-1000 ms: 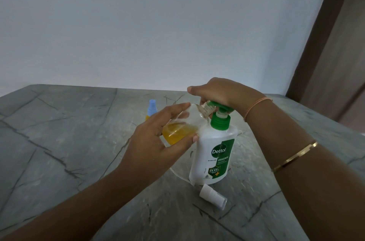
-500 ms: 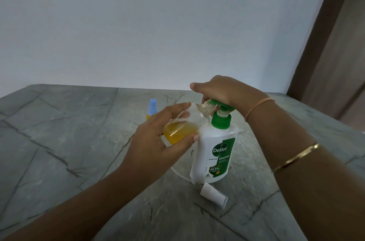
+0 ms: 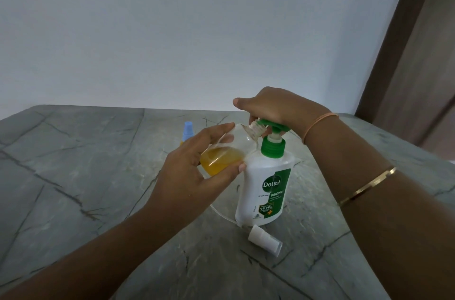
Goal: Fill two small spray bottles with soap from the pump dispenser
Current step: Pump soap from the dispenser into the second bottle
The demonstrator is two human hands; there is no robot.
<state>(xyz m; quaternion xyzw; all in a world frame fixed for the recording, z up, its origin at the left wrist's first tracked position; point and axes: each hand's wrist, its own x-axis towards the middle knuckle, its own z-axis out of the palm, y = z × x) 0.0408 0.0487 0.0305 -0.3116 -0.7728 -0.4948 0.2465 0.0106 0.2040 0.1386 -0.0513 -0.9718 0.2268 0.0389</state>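
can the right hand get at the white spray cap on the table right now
Probably yes: the spray cap lies uncovered on the table before the dispenser, but the right hand would first have to leave the pump head.

Grey veined table (image 3: 73, 176), white wall (image 3: 172, 29), brown door (image 3: 418, 53)

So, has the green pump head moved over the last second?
Yes. The pump head has risen away from the green collar, with more white stem showing between them.

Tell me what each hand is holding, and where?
The left hand holds the small bottle round its body. The right hand curls over the green pump head of the soap dispenser.
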